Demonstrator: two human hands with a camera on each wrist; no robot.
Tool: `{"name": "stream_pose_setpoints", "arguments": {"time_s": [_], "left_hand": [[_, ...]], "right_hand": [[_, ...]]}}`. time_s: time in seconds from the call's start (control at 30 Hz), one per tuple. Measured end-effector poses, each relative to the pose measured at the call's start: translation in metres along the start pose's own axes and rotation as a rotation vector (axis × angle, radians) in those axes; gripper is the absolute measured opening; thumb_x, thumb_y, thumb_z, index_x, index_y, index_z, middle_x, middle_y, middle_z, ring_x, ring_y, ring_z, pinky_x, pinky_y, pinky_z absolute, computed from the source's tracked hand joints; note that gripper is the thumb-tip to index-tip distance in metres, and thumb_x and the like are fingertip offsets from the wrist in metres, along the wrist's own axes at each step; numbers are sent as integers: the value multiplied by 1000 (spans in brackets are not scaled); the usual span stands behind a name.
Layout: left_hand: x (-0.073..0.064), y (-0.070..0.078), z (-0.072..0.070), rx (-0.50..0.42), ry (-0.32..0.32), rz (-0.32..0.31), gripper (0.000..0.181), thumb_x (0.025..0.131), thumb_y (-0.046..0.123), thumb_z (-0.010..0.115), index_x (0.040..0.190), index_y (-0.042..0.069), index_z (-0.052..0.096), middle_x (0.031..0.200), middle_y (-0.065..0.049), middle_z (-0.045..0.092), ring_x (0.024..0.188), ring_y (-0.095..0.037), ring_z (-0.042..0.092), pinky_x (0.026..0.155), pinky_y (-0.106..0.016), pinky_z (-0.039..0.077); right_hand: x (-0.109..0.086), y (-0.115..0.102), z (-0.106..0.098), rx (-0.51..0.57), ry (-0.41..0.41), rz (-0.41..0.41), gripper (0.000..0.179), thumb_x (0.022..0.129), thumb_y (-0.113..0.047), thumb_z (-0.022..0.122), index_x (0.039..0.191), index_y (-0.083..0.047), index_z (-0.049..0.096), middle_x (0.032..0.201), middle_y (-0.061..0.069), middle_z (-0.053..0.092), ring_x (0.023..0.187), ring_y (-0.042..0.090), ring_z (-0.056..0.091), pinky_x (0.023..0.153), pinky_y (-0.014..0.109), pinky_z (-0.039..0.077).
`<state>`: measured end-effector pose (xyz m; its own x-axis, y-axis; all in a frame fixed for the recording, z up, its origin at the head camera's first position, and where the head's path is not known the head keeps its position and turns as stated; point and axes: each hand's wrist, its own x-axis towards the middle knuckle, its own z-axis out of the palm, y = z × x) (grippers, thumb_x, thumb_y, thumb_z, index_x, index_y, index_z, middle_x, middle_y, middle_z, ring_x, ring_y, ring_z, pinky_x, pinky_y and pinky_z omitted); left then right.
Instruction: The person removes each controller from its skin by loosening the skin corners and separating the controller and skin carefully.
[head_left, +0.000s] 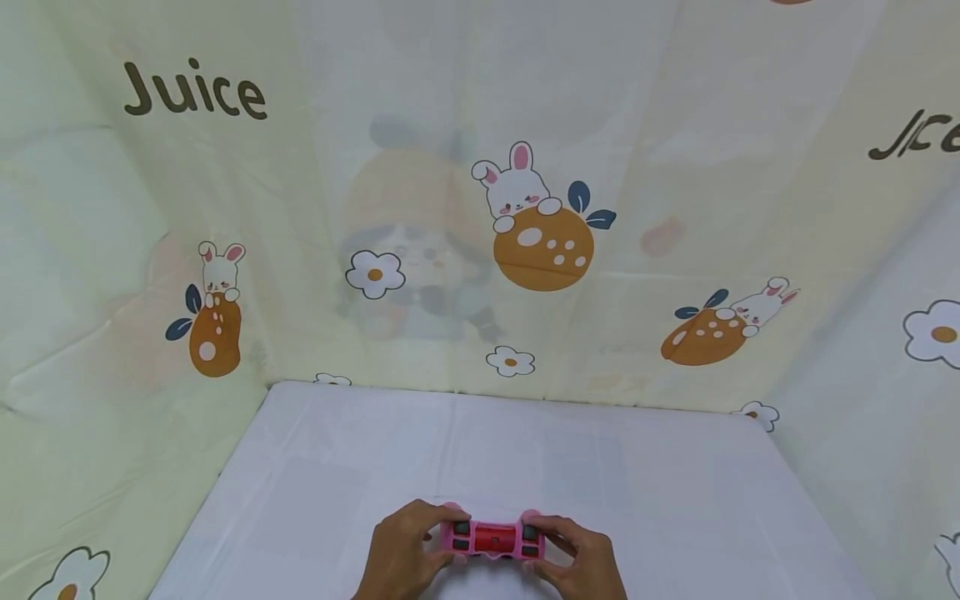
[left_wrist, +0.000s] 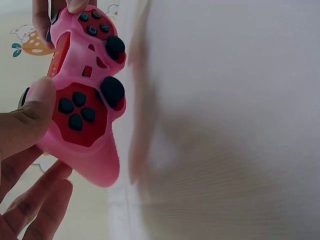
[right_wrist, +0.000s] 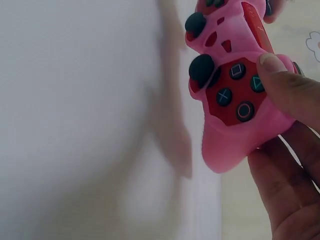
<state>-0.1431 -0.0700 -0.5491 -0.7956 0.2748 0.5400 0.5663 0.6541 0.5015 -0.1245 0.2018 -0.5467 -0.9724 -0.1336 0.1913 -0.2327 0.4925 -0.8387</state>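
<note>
a pink-sleeved red plastic game controller is held over the smooth white tabletop, shoulder-button edge up. the left hand and right hand each pinch one end, thumb opposite fingers, presumably to keep it level and steady.

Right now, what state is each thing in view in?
Left hand: pinching controller at D-pad end
Right hand: pinching its other end
Controller: raised; power unclear
Pink cover: fitted over controller
Thumbsticks: untouched
White surface: lightly creased
Printed backdrop: hanging, creased
</note>
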Motion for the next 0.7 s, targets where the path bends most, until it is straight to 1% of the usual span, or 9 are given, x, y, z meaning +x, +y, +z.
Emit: {"name": "stream_pose_setpoints", "arguments": {"time_s": [0.17,0.3,0.53,0.7], "left_hand": [[-2,2,1,20,-36,-30,51,59,24,96,105,31,75,90,11,71,72,-3,60,62,-15,49],[-4,2,2,27,-58,-50,51,60,25,96,106,31,75,90,11,71,72,-3,59,62,-16,50],[-6,0,5,30,-58,-37,53,60,26,96,107,32,74,91,13,70,73,-3,59,62,-13,48],[-4,0,3,16,-101,-37,51,63,30,94,110,30,73,92,13,70,76,-5,57,63,-13,47]], "right_hand": [[-2,4,4,-75,31,-16,54,66,-13,91,115,-24,72,110,-10,73,107,12,69,88,24,55],[-4,6,6,-78,32,-4,54,66,-13,91,115,-25,72,110,-12,72,109,11,69,89,20,54],[-5,7,7,-76,20,7,54,66,-11,91,115,-26,72,110,-13,72,109,11,68,88,19,53],[-4,8,4,-54,-8,4,55,67,-11,91,116,-26,72,111,-12,72,110,11,68,89,24,55]]}}
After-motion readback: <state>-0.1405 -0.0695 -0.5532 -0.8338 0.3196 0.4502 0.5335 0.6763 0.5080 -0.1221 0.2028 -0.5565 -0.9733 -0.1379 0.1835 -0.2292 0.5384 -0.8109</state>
